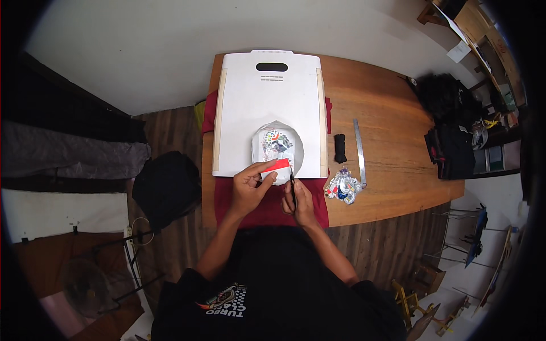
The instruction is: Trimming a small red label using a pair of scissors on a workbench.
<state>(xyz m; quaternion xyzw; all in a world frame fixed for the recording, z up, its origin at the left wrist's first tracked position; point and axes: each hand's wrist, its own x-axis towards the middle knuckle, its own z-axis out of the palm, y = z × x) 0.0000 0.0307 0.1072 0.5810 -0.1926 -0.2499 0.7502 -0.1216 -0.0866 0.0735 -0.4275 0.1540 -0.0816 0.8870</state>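
Note:
My left hand pinches a red and white strip that looks like a sticker or paper, thumb on top. In my right hand is a black-handled cutting tool, apparently scissors, its tip at the strip's right end. Just beneath lies a round, pale tray or bag with crinkled sides, holding several printed colourful pieces. It rests on the lower part of a large white panel that has a dark oval slot near its far edge.
The panel lies over a dark red cloth on a wooden table. Right of it are a black rolled item, a metal ruler and a heap of colourful stickers or scraps. Black cloth items sit past the table's right end.

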